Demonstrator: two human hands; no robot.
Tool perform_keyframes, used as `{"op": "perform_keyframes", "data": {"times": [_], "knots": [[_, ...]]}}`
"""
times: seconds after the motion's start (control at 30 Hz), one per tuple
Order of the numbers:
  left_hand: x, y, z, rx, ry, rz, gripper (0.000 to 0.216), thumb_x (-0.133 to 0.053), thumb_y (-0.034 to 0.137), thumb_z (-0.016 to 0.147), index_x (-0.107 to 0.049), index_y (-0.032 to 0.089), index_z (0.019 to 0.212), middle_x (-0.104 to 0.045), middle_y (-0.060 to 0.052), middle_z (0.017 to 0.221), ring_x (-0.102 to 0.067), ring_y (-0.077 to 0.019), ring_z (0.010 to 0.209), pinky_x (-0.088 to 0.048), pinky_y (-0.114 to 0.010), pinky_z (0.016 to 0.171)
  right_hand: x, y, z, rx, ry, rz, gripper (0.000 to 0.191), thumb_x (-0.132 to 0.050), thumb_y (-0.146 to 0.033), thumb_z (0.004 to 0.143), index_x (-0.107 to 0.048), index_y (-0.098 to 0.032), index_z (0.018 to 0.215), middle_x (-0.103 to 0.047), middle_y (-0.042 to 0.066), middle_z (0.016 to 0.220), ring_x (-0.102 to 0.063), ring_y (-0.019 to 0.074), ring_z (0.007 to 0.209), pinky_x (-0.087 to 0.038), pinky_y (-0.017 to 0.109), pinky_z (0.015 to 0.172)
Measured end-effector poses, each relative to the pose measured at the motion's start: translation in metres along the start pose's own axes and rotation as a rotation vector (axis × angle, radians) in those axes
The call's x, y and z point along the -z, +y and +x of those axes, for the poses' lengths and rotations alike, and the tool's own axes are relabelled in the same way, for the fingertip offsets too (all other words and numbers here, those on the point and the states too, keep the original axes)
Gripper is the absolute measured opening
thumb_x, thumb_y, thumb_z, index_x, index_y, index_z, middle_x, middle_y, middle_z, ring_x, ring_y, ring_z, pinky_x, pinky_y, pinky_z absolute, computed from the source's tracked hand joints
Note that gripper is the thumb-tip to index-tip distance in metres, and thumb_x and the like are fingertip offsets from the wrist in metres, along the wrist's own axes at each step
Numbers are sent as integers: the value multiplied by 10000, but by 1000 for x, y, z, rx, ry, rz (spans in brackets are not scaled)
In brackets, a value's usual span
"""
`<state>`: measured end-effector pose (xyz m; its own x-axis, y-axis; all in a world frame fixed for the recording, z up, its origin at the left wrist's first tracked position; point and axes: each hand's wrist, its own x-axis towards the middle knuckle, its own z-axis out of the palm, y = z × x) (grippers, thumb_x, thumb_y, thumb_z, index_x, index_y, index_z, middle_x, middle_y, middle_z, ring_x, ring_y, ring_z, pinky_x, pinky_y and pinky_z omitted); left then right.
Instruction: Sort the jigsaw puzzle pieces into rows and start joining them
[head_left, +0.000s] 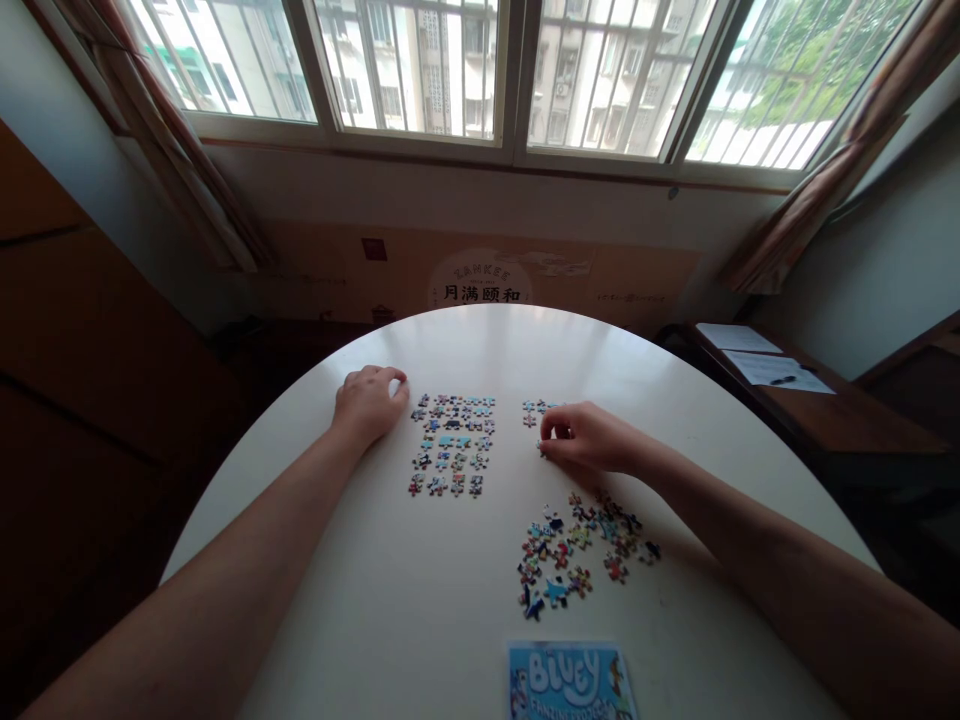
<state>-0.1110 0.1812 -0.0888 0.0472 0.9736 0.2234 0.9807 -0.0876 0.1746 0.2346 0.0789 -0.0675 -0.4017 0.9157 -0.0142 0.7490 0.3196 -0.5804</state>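
1. White and round, the table (465, 610) carried everything in play; its near edge was cut off by the bottom of the head view.
2. The left hand (369, 402) rested palm-down on the tabletop, fingers curled loosely under and holding nothing, just beside the left edge of the sorted puzzle pieces (451, 443).
3. Those sorted puzzle pieces lay in rough rows at the table's middle, each apart from its neighbours; their printed pictures were too small to make out.
4. The right hand (589, 437) lay to their right, thumb and forefinger drawn together at the tabletop. They seemed to pinch a small piece, though the fingertips hid it and I could not tell whether it was truly gripped.
5. A small group of pieces (536, 409) sat just above and left of that hand, partly hidden by its knuckles.
6. The loose pile of pieces (577, 552) was scattered nearer the person, below the right forearm, several overlapping.
7. The blue puzzle box (570, 682) lay at the near edge, its lower part cut off; only "BLUEY" read clearly.
8. On a dark side table (847, 425) at the right lay papers (765, 362) with a pen (783, 380) resting on them, their writing illegible.
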Motion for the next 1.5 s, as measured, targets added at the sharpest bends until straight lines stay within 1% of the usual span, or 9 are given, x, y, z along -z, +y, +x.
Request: {"op": "perform_keyframes", "data": {"times": [0.07,0.13,0.23,0.37,0.5,0.63,0.83,1.07,1.5], "knots": [[1,0,0,1,-2,-3,415,-478,408,925,-737,233,1197,-663,-131,1323,-575,-364,1211,-456,-476,1038,-3,6,2,-33,110,-5,74,-692,-241,870,-739,-185,857,-663,6,702,-523,104,581,-391,250,576],[1,0,0,2,-5,-5,417,-478,406,923,-736,229,1199,-660,-134,1329,-572,-368,1215,-457,-481,1038,-4,13,3,-13,195,13,110,-690,-274,876,-744,-178,866,-649,4,681,-506,102,573,-381,259,576],[0,0,0,1,-3,-4,419,-479,413,925,-733,231,1205,-657,-130,1334,-572,-367,1214,-457,-478,1041,-1,23,4,52,253,71,199,-681,-351,895,-770,-172,886,-624,1,642,-489,103,566,-370,269,571],[-2,-1,0,1,4,-6,413,-478,414,930,-733,236,1202,-658,-127,1330,-576,-360,1208,-456,-473,1041,4,28,2,113,159,86,218,-668,-342,893,-808,-175,894,-615,-4,606,-487,97,539,-368,265,548],[-2,-2,1,-4,7,-7,404,-483,413,930,-737,238,1191,-662,-126,1322,-576,-360,1207,-459,-469,1032,3,29,0,200,76,34,189,-673,-283,873,-830,-190,920,-659,-3,633,-526,98,543,-410,257,566],[-3,-2,1,-5,6,0,403,-483,410,936,-735,236,1198,-661,-125,1325,-579,-357,1205,-455,-464,1034,0,35,2,240,116,10,202,-662,-275,888,-842,-201,942,-740,15,722,-612,115,579,-472,257,604],[-4,-3,1,-4,12,10,399,-487,411,935,-738,244,1196,-665,-115,1316,-581,-341,1202,-448,-441,1042,-1,47,4,257,191,-16,203,-655,-273,912,-847,-241,968,-809,31,898,-748,175,758,-564,282,727],[-2,0,-1,8,16,5,389,-494,402,938,-743,248,1194,-665,-114,1319,-584,-346,1198,-453,-449,1033,-3,48,5,256,193,-11,198,-660,-279,925,-843,-266,999,-815,17,958,-777,202,857,-602,315,816],[2,2,-1,14,0,-2,397,-492,398,934,-743,237,1196,-666,-125,1325,-584,-359,1202,-462,-472,1034,-5,44,5,264,217,-39,194,-661,-299,940,-840,-269,1008,-816,26,990,-782,216,879,-601,341,840]]}}
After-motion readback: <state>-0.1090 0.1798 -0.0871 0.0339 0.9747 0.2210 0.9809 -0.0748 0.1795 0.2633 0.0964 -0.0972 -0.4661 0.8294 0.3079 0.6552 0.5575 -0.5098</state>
